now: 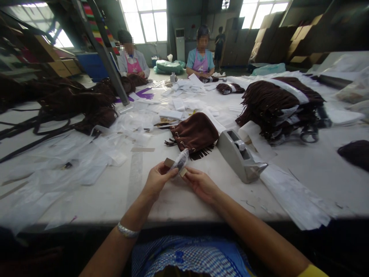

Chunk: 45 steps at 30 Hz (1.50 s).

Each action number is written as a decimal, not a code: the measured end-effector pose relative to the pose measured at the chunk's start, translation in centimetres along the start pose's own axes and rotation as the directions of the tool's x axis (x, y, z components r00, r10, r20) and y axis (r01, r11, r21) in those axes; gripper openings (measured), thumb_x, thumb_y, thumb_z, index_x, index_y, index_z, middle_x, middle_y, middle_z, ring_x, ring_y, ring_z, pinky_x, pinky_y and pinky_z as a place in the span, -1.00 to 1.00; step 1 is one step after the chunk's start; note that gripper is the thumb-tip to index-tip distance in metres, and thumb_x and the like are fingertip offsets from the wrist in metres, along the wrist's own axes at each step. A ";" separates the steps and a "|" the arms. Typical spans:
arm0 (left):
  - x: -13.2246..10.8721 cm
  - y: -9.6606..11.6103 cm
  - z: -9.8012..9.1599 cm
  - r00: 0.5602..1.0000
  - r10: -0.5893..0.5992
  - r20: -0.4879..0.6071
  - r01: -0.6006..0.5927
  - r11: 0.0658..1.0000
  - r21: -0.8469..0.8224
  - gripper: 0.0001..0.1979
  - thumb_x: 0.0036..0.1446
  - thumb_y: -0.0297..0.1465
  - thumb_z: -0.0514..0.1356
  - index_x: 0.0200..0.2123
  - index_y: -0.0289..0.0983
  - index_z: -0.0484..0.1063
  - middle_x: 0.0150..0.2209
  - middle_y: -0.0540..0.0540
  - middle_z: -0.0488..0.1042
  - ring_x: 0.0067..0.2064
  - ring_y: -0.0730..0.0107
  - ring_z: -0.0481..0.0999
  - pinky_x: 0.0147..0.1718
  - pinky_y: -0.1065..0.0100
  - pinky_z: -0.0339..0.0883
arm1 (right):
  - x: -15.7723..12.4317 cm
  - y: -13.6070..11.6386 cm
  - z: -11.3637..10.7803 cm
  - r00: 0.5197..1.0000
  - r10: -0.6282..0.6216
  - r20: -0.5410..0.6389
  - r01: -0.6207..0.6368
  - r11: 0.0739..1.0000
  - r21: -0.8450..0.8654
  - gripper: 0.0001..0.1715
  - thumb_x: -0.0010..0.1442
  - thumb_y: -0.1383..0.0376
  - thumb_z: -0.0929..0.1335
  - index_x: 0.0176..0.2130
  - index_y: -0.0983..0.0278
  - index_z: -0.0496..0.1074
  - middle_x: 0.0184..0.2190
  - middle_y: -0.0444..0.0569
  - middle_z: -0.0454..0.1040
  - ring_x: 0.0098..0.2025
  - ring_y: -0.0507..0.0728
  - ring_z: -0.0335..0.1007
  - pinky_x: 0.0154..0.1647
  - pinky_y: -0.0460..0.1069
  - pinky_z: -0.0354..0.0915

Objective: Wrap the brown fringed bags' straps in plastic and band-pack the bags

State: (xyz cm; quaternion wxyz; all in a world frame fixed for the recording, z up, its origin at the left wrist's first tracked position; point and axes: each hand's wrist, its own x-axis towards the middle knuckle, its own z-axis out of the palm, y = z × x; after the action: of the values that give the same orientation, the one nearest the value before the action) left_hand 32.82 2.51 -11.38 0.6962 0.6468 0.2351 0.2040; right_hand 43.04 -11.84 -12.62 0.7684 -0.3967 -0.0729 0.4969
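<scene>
Between the fingers of my left hand [156, 179] is a small clear plastic wrapping [182, 159] around something dark, standing upright. A tan piece of card [168, 162] sticks out beside it on the left. My right hand [201, 185] pinches another tan card end [183, 172] close to the wrapping; whether both belong to one strip I cannot tell. Just beyond the hands lies a brown fringed drawstring bag [197, 132] with metal eyelets, the wrapping touching or overlapping its near edge. A grey tape dispenser [239, 158] stands to the right of the bag.
A tall pile of dark fringed bags [284, 104] stands at the right. Clear plastic bags [83, 165] cover the left, near more dark bags [77, 102]. White paper sheets [294, 196] lie front right. A metal post [105, 54] rises at left. Two co-workers [200, 57] sit across the table.
</scene>
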 end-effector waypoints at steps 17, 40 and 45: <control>-2.4 -0.4 2.4 0.980 0.172 -0.105 -0.149 0.969 0.197 -0.78 0.07 -0.26 0.33 -0.26 -0.27 0.56 -0.31 -0.07 0.60 -0.24 0.25 0.55 -0.19 0.32 0.39 | -0.5 2.6 1.8 0.892 -0.414 -0.182 0.296 0.839 -0.456 -0.62 0.11 0.08 0.45 -0.14 0.26 0.50 -0.35 -0.04 0.54 -0.41 0.11 0.43 -0.33 0.00 0.38; -2.8 1.0 0.9 0.945 0.315 -0.083 -0.210 0.784 0.584 -0.82 0.13 -0.27 0.27 -0.29 -0.24 0.60 -0.34 -0.03 0.64 -0.28 0.29 0.62 -0.25 0.37 0.43 | -0.1 3.2 1.5 0.863 -0.481 -0.152 0.351 0.790 -0.503 -0.57 0.02 0.07 0.51 -0.24 0.33 0.49 -0.38 -0.07 0.51 -0.38 0.06 0.44 -0.32 -0.07 0.36; -3.1 0.9 1.1 0.863 0.501 -0.061 -0.267 0.556 0.787 -0.87 0.17 -0.32 0.24 -0.28 -0.20 0.59 -0.27 -0.03 0.64 -0.22 0.27 0.61 -0.19 0.34 0.39 | -0.1 3.2 2.0 0.862 -0.478 -0.169 0.346 0.799 -0.491 -0.61 0.00 0.09 0.52 -0.31 0.32 0.48 -0.41 -0.07 0.51 -0.38 0.06 0.45 -0.34 -0.07 0.36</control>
State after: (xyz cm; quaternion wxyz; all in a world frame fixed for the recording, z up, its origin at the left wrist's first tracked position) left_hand 31.00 -0.17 -10.25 0.2590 0.8764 0.2449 0.3239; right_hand 39.71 -10.22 -13.40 0.7496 -0.6026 -0.1584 0.2233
